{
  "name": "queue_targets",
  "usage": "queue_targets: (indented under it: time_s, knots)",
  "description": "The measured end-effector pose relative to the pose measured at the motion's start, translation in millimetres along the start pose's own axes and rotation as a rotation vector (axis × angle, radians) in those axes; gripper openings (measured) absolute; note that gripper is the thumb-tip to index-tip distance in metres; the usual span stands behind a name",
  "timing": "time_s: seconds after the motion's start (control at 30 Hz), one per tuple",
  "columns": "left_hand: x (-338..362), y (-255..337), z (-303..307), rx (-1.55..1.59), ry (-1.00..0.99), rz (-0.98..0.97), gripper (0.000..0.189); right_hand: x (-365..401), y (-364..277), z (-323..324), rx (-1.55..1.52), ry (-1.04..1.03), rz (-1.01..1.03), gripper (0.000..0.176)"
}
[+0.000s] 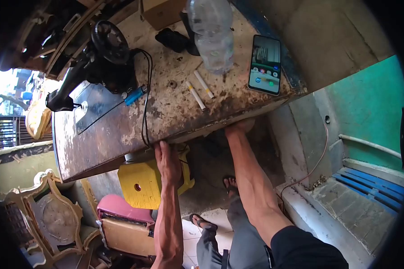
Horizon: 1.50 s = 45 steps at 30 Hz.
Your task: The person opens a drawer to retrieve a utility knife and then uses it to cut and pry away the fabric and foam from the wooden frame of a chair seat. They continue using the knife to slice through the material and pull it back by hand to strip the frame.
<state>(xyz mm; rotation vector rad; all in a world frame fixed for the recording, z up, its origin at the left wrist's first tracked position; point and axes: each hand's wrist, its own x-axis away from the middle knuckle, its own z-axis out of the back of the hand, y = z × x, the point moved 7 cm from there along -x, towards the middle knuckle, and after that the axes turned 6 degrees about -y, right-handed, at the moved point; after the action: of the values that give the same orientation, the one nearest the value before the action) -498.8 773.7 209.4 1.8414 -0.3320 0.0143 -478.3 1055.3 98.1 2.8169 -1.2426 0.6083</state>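
My left hand (168, 162) is at the front edge of the worn wooden table (166, 121), beside a hanging black cable (146, 107); its fingers reach up to the edge, and their grip is unclear. My right hand (239, 127) reaches under the tabletop edge farther right, with its fingers hidden beneath. On the table stands a black sewing machine (114, 67) at the left, with a blue lighter (134, 95) near its base. Two cigarettes (195, 96) lie near the middle. A lit phone (265, 65) rests at the right, beside a clear plastic bottle (215, 45).
A yellow stool (141, 184) stands below the table, near my left forearm. Carved chair frames (54, 215) and a pink-backed seat (121, 208) are at the lower left. A concrete ledge (345, 210) with blue slats (368, 188) lies at the right.
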Motion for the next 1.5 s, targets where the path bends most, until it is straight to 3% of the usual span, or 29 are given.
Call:
queue_targets:
  time_s: [0.07, 0.1, 0.17, 0.2, 0.23, 0.3, 0.37, 0.4, 0.47, 0.53, 0.57, 0.6, 0.67, 0.7, 0.77, 0.83, 0.9, 0.93, 1.0, 1.03, 1.07, 1.1, 1.2, 1.37, 1.43, 1.5]
  knots:
    - [4.0, -11.7, 17.3, -0.118, -0.036, 0.004, 0.055, 5.8, -6.8, 21.3, 0.131, 0.087, 0.100, 0.057]
    - [8.6, -9.3, 25.3, -0.401, -0.038, -0.076, 0.049, 20.0, -4.5, 49.0, 0.283, 0.247, -0.007, 0.057]
    - [-6.5, -4.0, 15.5, -0.643, -0.043, -0.206, 0.047, 44.9, -15.7, 64.5, 0.460, 0.498, -0.199, 0.062]
    - [-9.4, -7.4, 19.0, -0.355, -0.026, -0.105, 0.049, 71.1, -28.2, 67.7, 0.484, 0.635, -0.295, 0.067]
    - [-1.5, -6.7, 21.6, -0.220, -0.017, -0.036, 0.051, 80.1, -39.6, 62.0, 0.487, 0.648, -0.298, 0.067]
    - [9.3, -1.6, 19.8, 0.021, 0.046, 0.067, 0.048, 95.4, -69.1, 58.9, 0.454, 0.795, -0.143, 0.068]
    - [1.9, 5.6, 0.6, 0.175, 0.053, 0.022, 0.042, 17.5, -56.8, -7.5, 0.265, 0.041, -0.069, 0.073]
    - [0.8, -0.1, 6.6, 0.170, 0.053, 0.032, 0.042, -17.3, -42.3, -20.3, 0.042, -0.037, -0.069, 0.072]
    - [-2.3, -2.9, 16.9, -0.137, -0.058, 0.036, 0.045, -19.2, -40.1, -13.2, -0.176, -0.078, -0.059, 0.071]
    - [-12.3, -0.3, 14.1, -0.211, -0.101, 0.000, 0.046, -15.3, -39.7, -39.0, 0.063, -0.220, -0.106, 0.072]
    - [-14.2, -0.5, 12.1, -0.116, -0.073, 0.013, 0.045, -7.4, -43.8, -33.4, 0.309, -0.102, -0.066, 0.071]
    - [-6.1, -1.7, 16.0, -0.031, -0.039, 0.049, 0.044, 1.4, -45.0, -37.1, 0.316, -0.095, -0.070, 0.071]
    - [-7.3, 5.0, 7.8, 0.017, -0.074, 0.013, 0.043, 18.8, -52.0, -29.2, 0.410, 0.322, -0.119, 0.065]
    - [-8.5, 7.2, 4.4, 0.056, -0.121, -0.027, 0.042, 16.6, -54.6, -29.6, 0.419, 0.317, -0.122, 0.065]
    - [-0.8, 0.4, 19.5, -0.101, -0.152, -0.111, 0.039, 14.4, -50.5, -30.4, 0.267, 0.245, -0.270, 0.065]
    - [11.2, 10.0, 9.0, -0.247, -0.182, -0.213, 0.036, 6.0, -55.6, -15.5, 0.261, 0.117, -0.221, 0.064]
    - [50.3, 10.0, 8.1, -0.191, -0.131, -0.055, 0.029, 21.9, -72.5, 0.0, 0.248, -0.065, -0.218, 0.063]
    - [72.3, 8.9, 8.5, -0.176, -0.113, 0.009, 0.027, 28.5, -88.5, 60.3, 0.338, -0.133, -0.159, 0.064]
    - [101.6, 8.4, 13.6, -0.265, -0.100, -0.046, 0.025, 61.0, -117.5, 154.0, 0.151, -0.311, -0.182, 0.067]
    - [113.5, 6.9, 15.0, -0.251, -0.106, -0.091, 0.026, 82.2, -132.3, 166.7, 0.130, -0.305, -0.201, 0.066]
    - [130.3, 5.4, 16.3, -0.121, -0.128, -0.141, 0.030, 102.1, -144.1, 171.3, 0.137, -0.244, -0.220, 0.064]
    - [149.4, 4.3, 15.9, -0.105, -0.145, -0.052, 0.031, 120.6, -156.8, 174.6, 0.161, -0.177, -0.242, 0.063]
    - [196.2, -10.6, 26.7, -0.196, -0.172, 0.012, 0.027, 157.7, -172.4, 178.0, 0.215, -0.064, -0.296, 0.059]
    - [226.0, 1.5, 17.1, -0.272, -0.150, 0.140, 0.026, 202.2, -188.1, 127.3, 0.382, 0.123, -0.365, 0.053]
    - [233.6, -1.5, 21.0, -0.265, -0.143, 0.211, 0.036, 214.2, -213.4, 108.5, 0.571, 0.300, -0.263, 0.051]
    - [241.6, 5.8, 15.4, -0.249, -0.142, 0.295, 0.050, 222.5, -255.7, 86.0, 0.890, 0.570, -0.026, 0.039]
